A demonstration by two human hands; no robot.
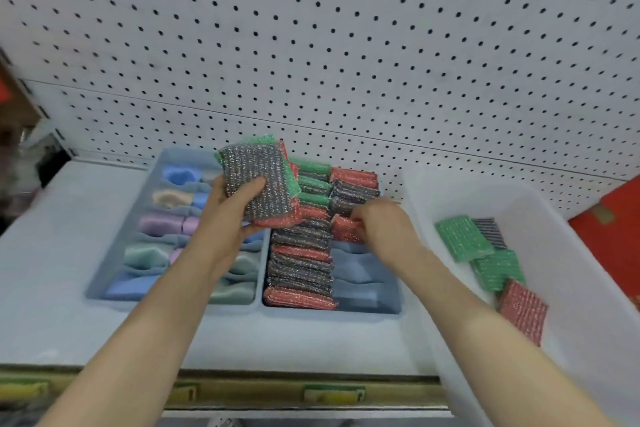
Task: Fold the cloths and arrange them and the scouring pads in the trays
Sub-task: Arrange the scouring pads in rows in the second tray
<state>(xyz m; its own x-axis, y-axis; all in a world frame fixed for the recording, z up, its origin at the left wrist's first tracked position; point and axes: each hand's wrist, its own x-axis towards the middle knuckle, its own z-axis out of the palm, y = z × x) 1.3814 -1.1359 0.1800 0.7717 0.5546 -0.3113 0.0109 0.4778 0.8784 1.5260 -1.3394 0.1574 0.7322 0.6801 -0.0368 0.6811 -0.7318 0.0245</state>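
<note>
On shelf (52,288), left hand (227,208) grips pad stack (259,180) above tray (332,317); right hand (381,224) pinches red pad (343,229).

In the right tray (332,315), the near right compartments (356,274) are open from above, while upright scouring pads (301,267) pack its left column. The left tray (93,288) is filled with folded cloths (145,253). A pegboard wall (346,62) closes the back. The white bin (575,288) has bare floor beside loose pads (464,236).

Folded cloths (162,224) line left tray (100,276), glittery scouring pads (299,263) right tray (391,303).
</note>
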